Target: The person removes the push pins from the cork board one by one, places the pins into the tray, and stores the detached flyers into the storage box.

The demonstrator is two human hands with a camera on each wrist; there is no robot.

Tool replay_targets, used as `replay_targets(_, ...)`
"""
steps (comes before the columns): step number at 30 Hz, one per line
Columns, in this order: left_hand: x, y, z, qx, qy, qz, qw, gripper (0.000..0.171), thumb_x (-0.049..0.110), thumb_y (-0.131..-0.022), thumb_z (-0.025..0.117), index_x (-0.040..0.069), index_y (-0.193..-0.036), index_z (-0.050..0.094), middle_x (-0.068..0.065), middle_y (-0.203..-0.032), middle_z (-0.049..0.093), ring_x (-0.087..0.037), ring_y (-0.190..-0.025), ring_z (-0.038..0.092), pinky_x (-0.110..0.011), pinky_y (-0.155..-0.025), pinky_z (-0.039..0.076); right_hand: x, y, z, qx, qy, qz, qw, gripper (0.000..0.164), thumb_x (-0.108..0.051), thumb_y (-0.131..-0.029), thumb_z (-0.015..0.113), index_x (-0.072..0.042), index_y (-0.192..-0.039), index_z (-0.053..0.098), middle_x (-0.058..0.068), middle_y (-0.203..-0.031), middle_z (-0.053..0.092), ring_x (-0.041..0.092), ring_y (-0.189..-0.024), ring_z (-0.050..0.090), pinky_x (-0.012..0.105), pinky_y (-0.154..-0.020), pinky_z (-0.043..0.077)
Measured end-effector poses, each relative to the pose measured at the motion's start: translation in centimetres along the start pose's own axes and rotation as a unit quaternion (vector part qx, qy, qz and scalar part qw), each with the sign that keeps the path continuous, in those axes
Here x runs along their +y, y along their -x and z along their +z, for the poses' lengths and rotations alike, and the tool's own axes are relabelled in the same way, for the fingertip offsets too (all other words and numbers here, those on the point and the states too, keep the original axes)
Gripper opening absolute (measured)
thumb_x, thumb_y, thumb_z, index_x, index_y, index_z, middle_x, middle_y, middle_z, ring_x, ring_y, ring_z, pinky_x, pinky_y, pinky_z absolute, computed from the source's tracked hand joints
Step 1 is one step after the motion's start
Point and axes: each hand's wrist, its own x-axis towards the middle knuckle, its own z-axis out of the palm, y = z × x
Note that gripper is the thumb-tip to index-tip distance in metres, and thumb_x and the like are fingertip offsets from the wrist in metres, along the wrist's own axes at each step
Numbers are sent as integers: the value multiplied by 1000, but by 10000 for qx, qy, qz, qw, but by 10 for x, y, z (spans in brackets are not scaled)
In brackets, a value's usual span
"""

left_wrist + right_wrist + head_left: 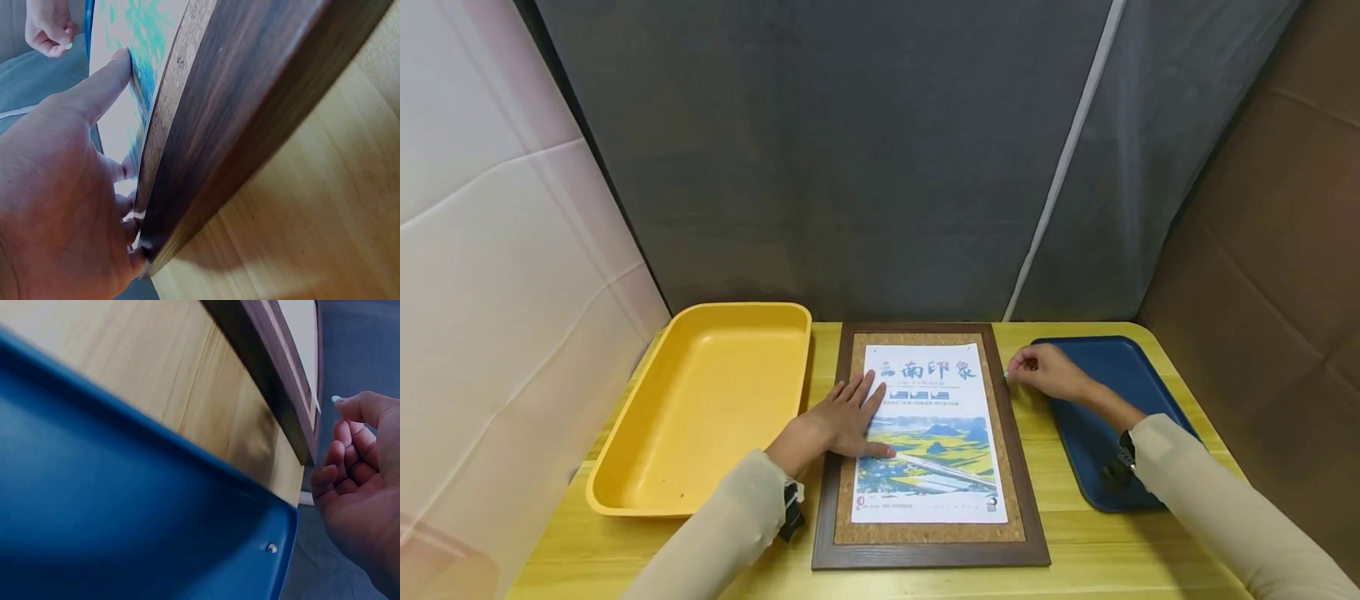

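Observation:
A printed poster [936,400] with blue lettering and a green-and-yellow landscape lies on a cork board [940,533] in a dark wood frame. My left hand [847,414] rests spread on the poster's left side, fingers reaching over the frame's edge, with the thumb [112,81] on the printed landscape. Beyond the frame's right side, my right hand [1047,372] is raised near the upper part of the board. Its thumb and forefinger pinch a tiny pale pushpin [337,399], while the other fingers are curled in.
On the left stands a large yellow tray [700,417]. A shallow blue tray [1105,483] lies to the right, partly under the right forearm, with a small metallic piece [271,548] near its far corner. Grey fabric [820,167] hangs behind the wooden table [752,567].

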Motion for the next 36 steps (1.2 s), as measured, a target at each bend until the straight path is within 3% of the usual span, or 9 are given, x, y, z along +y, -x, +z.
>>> replay_targets(12, 2, -1, -1, -39, -3, -10, 10000, 112, 79, -93, 54, 14, -172, 9, -12, -179, -3, -32, -165, -1, -51, -132, 6, 19, 13, -13, 154, 178, 76, 9997, 7, -4, -100, 70, -2, -95, 75, 3, -85, 68, 11, -73, 56, 26, -67, 48)
replay_targets(36, 3, -4, 1, 37, -19, -10, 10000, 112, 80, -93, 55, 15, -172, 10, -12, -179, -2, -32, -165, -1, -52, -132, 7, 53, 34, -33, 624, 388, 968, 9926, 11, -10, -102, 71, 1, -99, 74, 10, -90, 72, 14, -75, 58, 24, -69, 49)
